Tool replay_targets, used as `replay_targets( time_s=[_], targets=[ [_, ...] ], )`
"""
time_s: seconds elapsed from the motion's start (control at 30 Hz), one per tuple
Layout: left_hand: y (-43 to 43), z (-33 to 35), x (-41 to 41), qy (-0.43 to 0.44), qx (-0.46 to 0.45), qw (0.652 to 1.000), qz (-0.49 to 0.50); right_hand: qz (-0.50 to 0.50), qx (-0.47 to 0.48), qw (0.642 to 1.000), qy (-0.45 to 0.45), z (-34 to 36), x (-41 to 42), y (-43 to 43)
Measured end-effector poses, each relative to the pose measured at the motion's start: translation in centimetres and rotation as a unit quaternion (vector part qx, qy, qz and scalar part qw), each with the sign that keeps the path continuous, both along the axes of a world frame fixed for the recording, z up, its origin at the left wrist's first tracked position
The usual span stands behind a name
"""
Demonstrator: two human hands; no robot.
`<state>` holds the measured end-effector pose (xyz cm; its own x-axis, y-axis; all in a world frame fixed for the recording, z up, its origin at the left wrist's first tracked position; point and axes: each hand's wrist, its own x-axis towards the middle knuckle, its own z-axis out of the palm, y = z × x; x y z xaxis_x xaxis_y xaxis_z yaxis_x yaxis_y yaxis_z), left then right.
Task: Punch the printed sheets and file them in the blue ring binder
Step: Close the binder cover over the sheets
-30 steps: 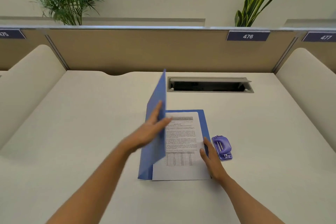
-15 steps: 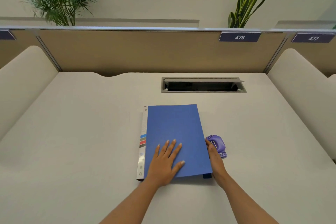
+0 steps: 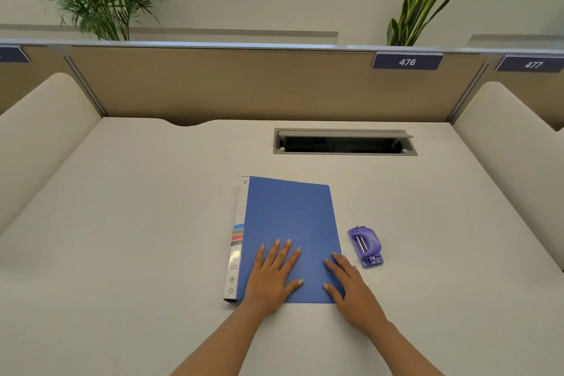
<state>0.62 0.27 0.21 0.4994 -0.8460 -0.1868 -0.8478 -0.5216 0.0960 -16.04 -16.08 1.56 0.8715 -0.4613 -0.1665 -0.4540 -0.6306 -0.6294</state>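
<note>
So the pale desk has the blue ring binder lying closed and flat near the middle, spine with the white label on the left. Both forearms reach in from the near edge. The left hand lies palm-down on the near-left part of the cover, fingers straight and spread, gripping nothing. The right hand rests flat over the near-right corner, fingers straight too, half on the cover and half on the desk. The little purple hole punch sits just right of the binder, untouched.
</note>
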Motion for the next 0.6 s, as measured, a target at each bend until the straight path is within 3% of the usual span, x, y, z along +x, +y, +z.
replay_targets(
  time_s=[0.2, 0.6],
  targets=[
    [2.9, -0.4, 0.9, -0.018, -0.003, 0.999, 0.036, 0.041, -0.041, 0.998, 0.018, -0.1, 2.1, 2.4],
    [14.0, 0.2, 13.6, -0.029, 0.073, 0.991, 0.108, 0.268, -0.081, 0.954, 0.110, 2.2, 15.3, 9.3]
  ],
)
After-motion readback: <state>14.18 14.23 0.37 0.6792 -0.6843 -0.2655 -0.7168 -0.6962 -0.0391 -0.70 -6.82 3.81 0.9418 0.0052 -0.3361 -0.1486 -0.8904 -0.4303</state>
